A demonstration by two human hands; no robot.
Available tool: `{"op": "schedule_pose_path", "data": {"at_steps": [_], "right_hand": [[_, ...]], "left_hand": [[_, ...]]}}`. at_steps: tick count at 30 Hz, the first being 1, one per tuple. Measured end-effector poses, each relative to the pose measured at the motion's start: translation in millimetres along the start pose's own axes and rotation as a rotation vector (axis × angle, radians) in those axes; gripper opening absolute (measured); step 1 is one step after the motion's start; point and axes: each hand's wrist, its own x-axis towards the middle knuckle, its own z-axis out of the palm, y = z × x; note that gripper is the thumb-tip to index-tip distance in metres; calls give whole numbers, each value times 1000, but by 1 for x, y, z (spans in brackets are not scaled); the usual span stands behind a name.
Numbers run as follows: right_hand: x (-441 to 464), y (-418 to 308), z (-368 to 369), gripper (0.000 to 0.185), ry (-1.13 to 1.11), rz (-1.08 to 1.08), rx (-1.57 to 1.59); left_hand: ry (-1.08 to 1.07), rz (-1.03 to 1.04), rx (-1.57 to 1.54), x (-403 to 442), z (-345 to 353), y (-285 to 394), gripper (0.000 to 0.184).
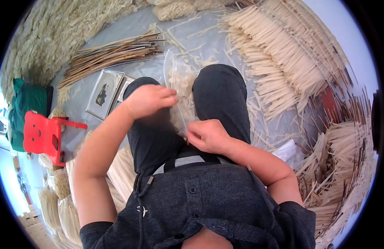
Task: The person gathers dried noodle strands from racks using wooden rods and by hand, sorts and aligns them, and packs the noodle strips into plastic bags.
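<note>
While the right hand (pixel 208 135) pinches the near end of a clear plastic bag (pixel 182 111), the left hand (pixel 152 100) hangs over the left thigh (pixel 152 139), its fingertips bunched at the bag's edge; whether they grip it I cannot tell. Containing pale loose material (pixel 183 81), the bag sits between the knees (pixel 220 87), near brown sticks (pixel 113 52) on the grey floor (pixel 204 39).

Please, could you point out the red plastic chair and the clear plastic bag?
Red plastic chair (pixel 47 133): head view, on its backrest.
Clear plastic bag (pixel 183 88): head view, part between the knees.
</note>
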Motion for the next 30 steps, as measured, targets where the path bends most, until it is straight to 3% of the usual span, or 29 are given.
{"op": "schedule_pose_path", "data": {"at_steps": [9, 13, 20, 22, 23, 25, 26, 28, 30], "right_hand": [[-1, 0, -2, 18, 4, 36, 25], [-2, 2, 0, 18, 30, -8, 14], [-3, 3, -2, 16, 19, -33, -14], [-3, 4, -1, 16, 18, -71, -11], [-3, 4, -1, 16, 21, -73, -10], [-4, 4, 0, 16, -13, -72, -63], [-4, 4, -1, 16, -13, -74, -64], [-4, 4, -1, 16, -9, -73, -76], [-5, 4, 0, 16, -7, -83, -81]], "left_hand": [[-122, -196, 305, 16, 10, -86, 32], [-56, -427, 240, 18, 28, -102, 27], [-56, -576, 269, 25, 36, -111, 24], [-72, -770, 308, 24, 44, -119, 17], [-72, -770, 312, 23, 47, -122, 17], [47, -981, 192, 26, 43, -120, 19], [49, -982, 192, 30, 41, -120, 19], [-65, -1373, -524, 52, 22, -106, 35], [-84, -1316, -555, 59, 28, -102, 38]]}}
